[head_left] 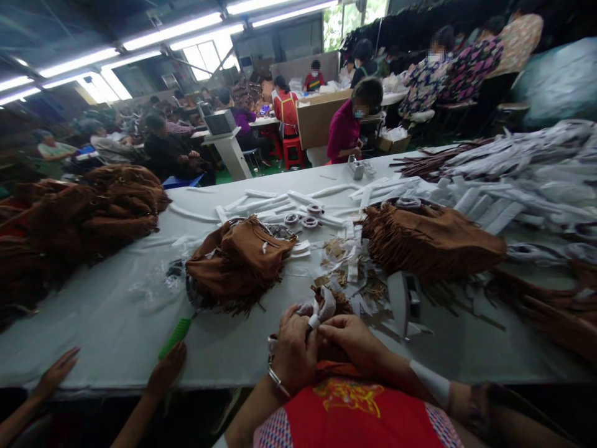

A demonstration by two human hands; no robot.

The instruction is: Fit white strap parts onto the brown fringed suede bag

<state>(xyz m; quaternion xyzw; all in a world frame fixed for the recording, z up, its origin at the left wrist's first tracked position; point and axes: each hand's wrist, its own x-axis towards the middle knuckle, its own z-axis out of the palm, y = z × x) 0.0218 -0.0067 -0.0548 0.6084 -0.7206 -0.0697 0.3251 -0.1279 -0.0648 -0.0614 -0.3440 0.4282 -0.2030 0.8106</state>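
Note:
Close to my body at the table's near edge, a strap (328,303) wrapped in white material is between my two hands. My left hand (297,348), with a bracelet at its wrist, has its fingers closed around the strap. The thumb and fingers of my right hand (352,339) pinch at the same white wrapping from the right. Some brown fringe shows just beyond the strap; my hands hide most of what lies beneath. A brown fringed bag (242,258) lies ahead to the left, and a second fringed bag (431,239) ahead to the right.
A grey tape dispenser (405,305) stands right of my hands, beside paper scraps (352,267). White-wrapped straps (284,202) lie farther back. A brown bag pile (97,218) is at left. A co-worker's hand (170,367) grips a green-handled tool (175,338); their other hand (60,373) is open.

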